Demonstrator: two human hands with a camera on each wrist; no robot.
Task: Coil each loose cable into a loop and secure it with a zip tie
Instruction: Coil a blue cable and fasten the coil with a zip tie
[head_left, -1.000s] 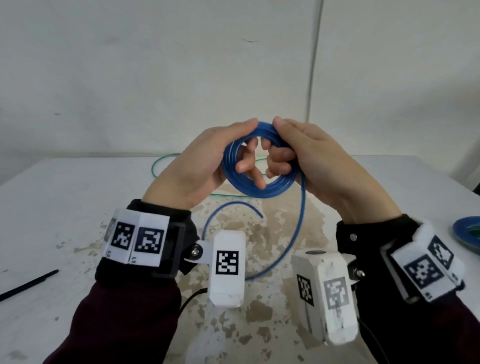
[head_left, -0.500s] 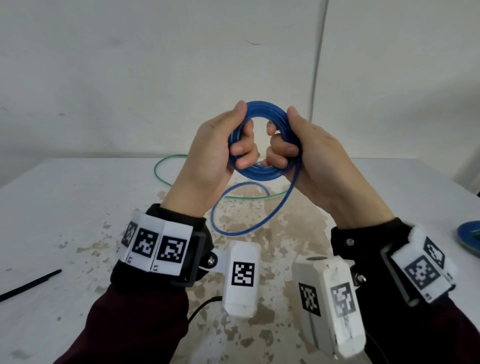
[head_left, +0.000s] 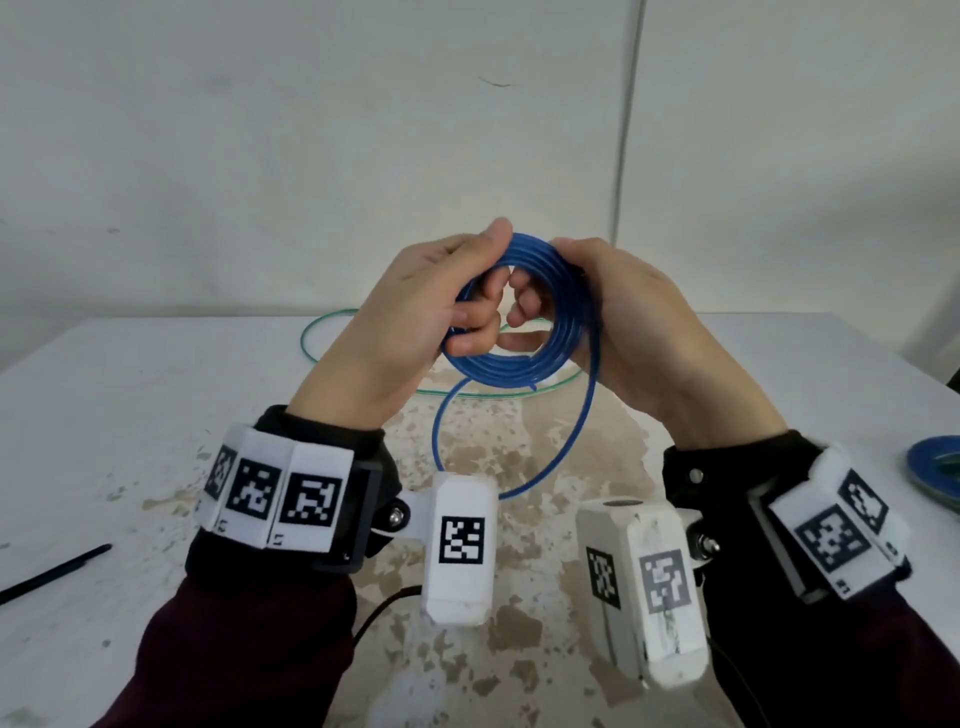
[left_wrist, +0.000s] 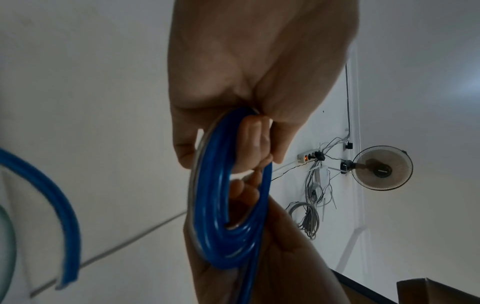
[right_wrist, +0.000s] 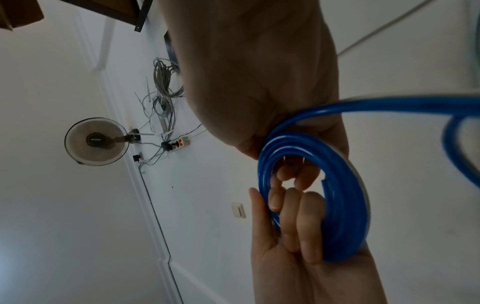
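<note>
A blue cable (head_left: 498, 365), wound into a small coil of several turns, is held up above the white table (head_left: 156, 415) between both hands. My left hand (head_left: 457, 296) grips the coil's left side, thumb on top and fingers curled through the middle. My right hand (head_left: 540, 291) grips the right side the same way. A loose length of blue cable (head_left: 566, 441) hangs below the coil in a wide loop. In the left wrist view the coil (left_wrist: 223, 205) runs under my curled fingers (left_wrist: 254, 148). The right wrist view shows the coil (right_wrist: 342, 205) with both hands' fingers through it.
A green cable (head_left: 311, 338) lies in a loose ring on the table behind my hands. A black zip tie (head_left: 52, 571) lies at the table's left edge. A blue dish (head_left: 935, 467) sits at the right edge. The tabletop has worn brown patches in the middle.
Both hands rose a little and turned the coil. The loose tail has come up off the table and shortened into a hanging loop.
</note>
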